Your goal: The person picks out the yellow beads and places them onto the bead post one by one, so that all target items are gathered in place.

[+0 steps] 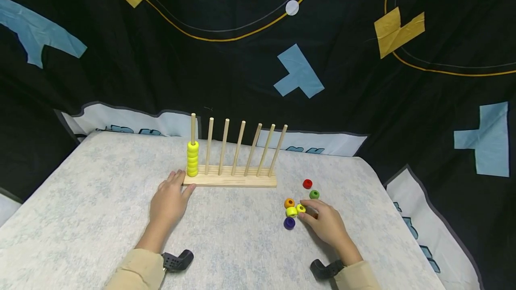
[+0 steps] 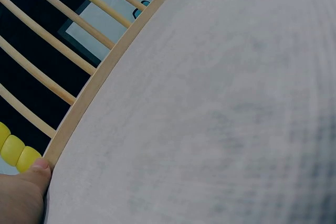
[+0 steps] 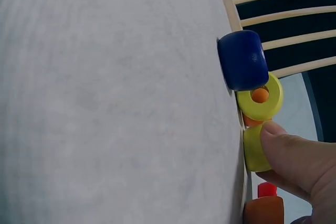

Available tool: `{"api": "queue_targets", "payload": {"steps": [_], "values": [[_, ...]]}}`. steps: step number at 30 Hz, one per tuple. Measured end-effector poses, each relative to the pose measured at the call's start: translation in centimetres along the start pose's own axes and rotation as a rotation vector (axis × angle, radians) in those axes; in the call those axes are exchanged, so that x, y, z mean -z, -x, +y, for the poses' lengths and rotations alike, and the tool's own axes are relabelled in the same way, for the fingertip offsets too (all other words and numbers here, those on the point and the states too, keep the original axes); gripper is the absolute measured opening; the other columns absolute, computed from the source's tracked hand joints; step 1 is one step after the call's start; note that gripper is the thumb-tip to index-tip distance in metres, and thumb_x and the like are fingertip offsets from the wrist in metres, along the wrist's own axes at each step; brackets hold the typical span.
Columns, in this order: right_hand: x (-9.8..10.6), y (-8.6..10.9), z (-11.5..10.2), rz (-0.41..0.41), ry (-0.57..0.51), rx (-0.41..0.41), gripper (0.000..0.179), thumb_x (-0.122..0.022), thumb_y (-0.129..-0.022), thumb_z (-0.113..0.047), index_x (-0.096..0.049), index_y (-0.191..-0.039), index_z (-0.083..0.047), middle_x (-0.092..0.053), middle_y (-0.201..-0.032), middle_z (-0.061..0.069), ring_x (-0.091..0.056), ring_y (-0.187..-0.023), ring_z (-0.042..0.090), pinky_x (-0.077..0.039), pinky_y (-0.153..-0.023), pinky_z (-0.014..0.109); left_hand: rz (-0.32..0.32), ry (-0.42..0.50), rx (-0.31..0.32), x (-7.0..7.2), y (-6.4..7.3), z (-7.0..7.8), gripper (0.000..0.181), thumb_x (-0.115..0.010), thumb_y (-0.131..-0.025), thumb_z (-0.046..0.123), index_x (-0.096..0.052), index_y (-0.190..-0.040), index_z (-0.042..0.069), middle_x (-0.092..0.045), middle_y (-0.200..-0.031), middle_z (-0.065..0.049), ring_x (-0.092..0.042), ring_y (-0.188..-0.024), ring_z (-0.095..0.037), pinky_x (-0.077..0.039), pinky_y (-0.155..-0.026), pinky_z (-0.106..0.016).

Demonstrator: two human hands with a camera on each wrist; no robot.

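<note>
A wooden peg stand (image 1: 234, 181) with several upright rods stands on the table. Yellow beads (image 1: 192, 160) are stacked on its leftmost rod; the other rods are bare. My left hand (image 1: 168, 200) grips the left end of the base, thumb at the front edge. To the right of the stand, my right hand (image 1: 325, 223) pinches a yellow bead (image 3: 255, 149) between thumb and finger. Close beside it lie another yellow bead (image 1: 291, 212), an orange bead (image 1: 289, 202) and a dark blue bead (image 3: 243, 60). A green bead (image 1: 314, 194) and a red bead (image 1: 307, 184) lie just behind.
In the right wrist view an orange-brown bead (image 3: 264, 211) shows below the hand. The pale patterned table (image 1: 234, 240) meets a black cloth (image 1: 225, 75) at the back. Each wrist wears a black device, such as the left one (image 1: 178, 261).
</note>
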State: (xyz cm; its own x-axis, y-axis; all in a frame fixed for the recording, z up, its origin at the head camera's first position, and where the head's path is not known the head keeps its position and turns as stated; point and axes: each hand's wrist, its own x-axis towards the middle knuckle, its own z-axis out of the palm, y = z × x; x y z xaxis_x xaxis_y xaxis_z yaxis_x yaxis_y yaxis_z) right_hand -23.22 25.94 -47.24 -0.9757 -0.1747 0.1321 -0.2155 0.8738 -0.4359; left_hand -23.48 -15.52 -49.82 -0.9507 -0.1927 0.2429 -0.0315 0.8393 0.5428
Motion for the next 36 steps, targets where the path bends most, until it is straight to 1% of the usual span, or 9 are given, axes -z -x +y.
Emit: {"api": "queue_targets", "payload": {"steps": [9,16,17,19,21,24,26,31,36], "values": [[-0.2,-0.3,0.2,-0.014,-0.011,0.003,0.041,-0.076,-0.088,-0.033,-0.069,-0.126,-0.019,-0.066,-0.133,0.005,-0.06,-0.126,0.03,-0.051,-0.102,0.053,0.005,0.003,-0.01,-0.1,0.0,0.0,0.062,-0.059,-0.1,0.034,-0.044,-0.145,-0.006,-0.043,-0.151,-0.026,-0.036,-0.142,-0.047,-0.031,-0.113,-0.066],[0.3,-0.6,0.0,0.035,-0.044,0.025,0.041,-0.076,-0.088,-0.033,-0.07,-0.125,-0.015,-0.069,-0.128,0.007,-0.061,-0.125,0.032,-0.049,-0.104,0.054,0.013,0.009,-0.011,-0.1,0.0,-0.1,0.062,-0.059,-0.1,0.034,-0.044,-0.144,-0.006,-0.043,-0.151,-0.026,-0.036,-0.142,-0.047,-0.032,-0.113,-0.066],[0.4,-0.6,-0.1,0.046,-0.054,0.026,0.04,-0.076,-0.088,-0.033,-0.07,-0.124,-0.015,-0.069,-0.127,0.007,-0.062,-0.124,0.032,-0.05,-0.102,0.054,0.013,0.009,-0.011,-0.1,0.0,-0.1,0.062,-0.059,-0.1,0.034,-0.044,-0.144,-0.006,-0.043,-0.151,-0.026,-0.036,-0.142,-0.048,-0.032,-0.113,-0.066],[0.6,-0.9,-0.4,0.06,-0.078,0.034,0.04,-0.076,-0.089,-0.033,-0.07,-0.124,-0.015,-0.07,-0.125,0.005,-0.069,-0.106,0.031,-0.055,-0.092,0.049,0.015,0.009,-0.013,-0.1,0.0,-0.1,0.062,-0.059,-0.1,0.034,-0.044,-0.144,-0.006,-0.043,-0.15,-0.027,-0.037,-0.142,-0.048,-0.032,-0.112,-0.066],[0.9,-1.3,-0.7,0.082,-0.088,0.052,0.039,-0.075,-0.089,-0.033,-0.07,-0.124,-0.014,-0.071,-0.123,0.003,-0.07,-0.1,0.027,-0.056,-0.086,0.044,0.018,0.009,-0.015,-0.1,0.0,-0.2,0.062,-0.06,-0.099,0.034,-0.045,-0.144,-0.006,-0.044,-0.15,-0.027,-0.037,-0.142,-0.048,-0.032,-0.112,-0.066],[1.4,-2.0,-1.6,0.112,-0.112,0.087,0.037,-0.075,-0.09,-0.033,-0.071,-0.122,-0.014,-0.072,-0.119,0.0,-0.07,-0.095,0.022,-0.057,-0.082,0.041,0.02,0.009,-0.015,-0.1,0.0,-0.2,0.062,-0.06,-0.099,0.034,-0.045,-0.144,-0.006,-0.044,-0.15,-0.027,-0.037,-0.141,-0.048,-0.032,-0.112,-0.066],[1.8,-2.5,-2.3,0.133,-0.12,0.11,0.036,-0.075,-0.089,-0.033,-0.072,-0.12,-0.014,-0.072,-0.118,0.0,-0.068,-0.108,0.021,-0.058,-0.087,0.044,0.018,0.009,-0.013,-0.1,0.0,-0.2,0.062,-0.06,-0.099,0.034,-0.044,-0.144,-0.007,-0.044,-0.15,-0.027,-0.037,-0.142,-0.048,-0.032,-0.113,-0.066],[2.7,-3.9,-4.6,0.152,-0.156,0.149,0.036,-0.075,-0.089,-0.035,-0.073,-0.118,-0.014,-0.072,-0.116,0.001,-0.068,-0.104,0.025,-0.058,-0.083,0.045,0.012,0.006,-0.005,-0.2,0.1,-0.2,0.062,-0.06,-0.1,0.034,-0.044,-0.144,-0.006,-0.043,-0.15,-0.027,-0.036,-0.142,-0.047,-0.032,-0.113,-0.066],[4.0,-5.6,-7.2,0.172,-0.169,0.19,0.035,-0.074,-0.09,-0.037,-0.072,-0.119,-0.016,-0.072,-0.114,-0.001,-0.062,-0.088,0.016,-0.054,-0.07,0.033,0.014,0.001,0.0,-0.2,0.0,-0.2,0.062,-0.06,-0.1,0.034,-0.045,-0.144,-0.006,-0.044,-0.15,-0.026,-0.036,-0.142,-0.047,-0.033,-0.113,-0.066]]}}
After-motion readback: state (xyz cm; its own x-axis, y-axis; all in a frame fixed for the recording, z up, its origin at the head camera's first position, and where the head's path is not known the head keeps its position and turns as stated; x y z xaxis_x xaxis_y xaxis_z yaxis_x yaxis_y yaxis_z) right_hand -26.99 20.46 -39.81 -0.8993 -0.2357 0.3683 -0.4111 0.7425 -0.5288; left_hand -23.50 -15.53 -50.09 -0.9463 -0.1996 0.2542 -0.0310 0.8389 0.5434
